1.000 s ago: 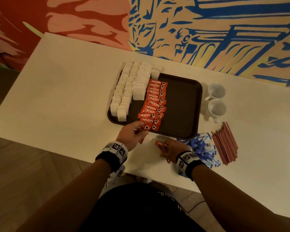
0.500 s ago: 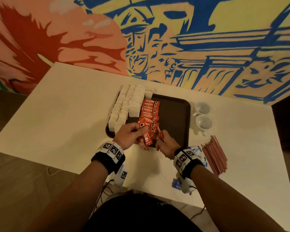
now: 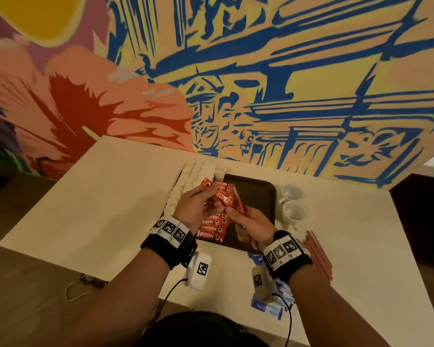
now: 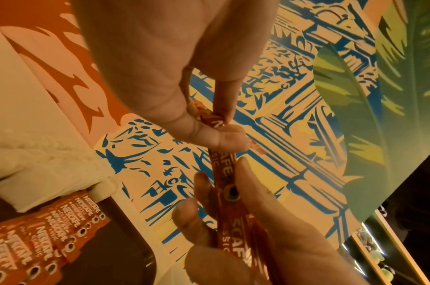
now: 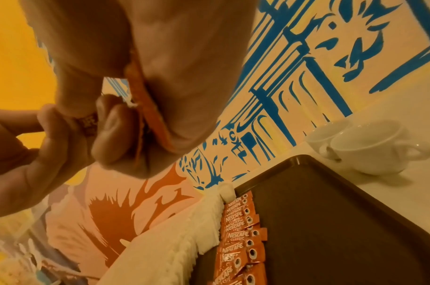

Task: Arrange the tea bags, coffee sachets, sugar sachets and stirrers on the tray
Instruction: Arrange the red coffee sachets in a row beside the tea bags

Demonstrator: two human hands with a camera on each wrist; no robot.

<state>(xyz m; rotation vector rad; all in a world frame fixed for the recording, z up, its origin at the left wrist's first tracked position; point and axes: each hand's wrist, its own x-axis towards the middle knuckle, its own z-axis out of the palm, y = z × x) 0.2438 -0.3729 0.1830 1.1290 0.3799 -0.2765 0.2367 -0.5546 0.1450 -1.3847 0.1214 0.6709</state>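
Both hands were raised together over the tray point(image 3: 258, 196), near its front edge. Left hand point(image 3: 198, 209) pinched a few coffee sachets point(image 3: 219, 194); right hand point(image 3: 253, 222) pinched one sachet point(image 4: 229, 194) end-on, long axis running from right fingers toward left thumb. The laid coffee row point(image 3: 212, 229) lay directly beneath, its free end nearest the hands. Judged: next sachet goes down there; left hand nearer.

Count on table and tray

Two white cups point(image 3: 292, 202); one dark tray point(image 3: 258, 196); three rows of tea bags point(image 3: 186, 181); one column of coffee sachets point(image 3: 212, 227), number unclear; sugar sachets point(image 3: 268, 306) and stirrers point(image 3: 320, 256) piled, uncountable.
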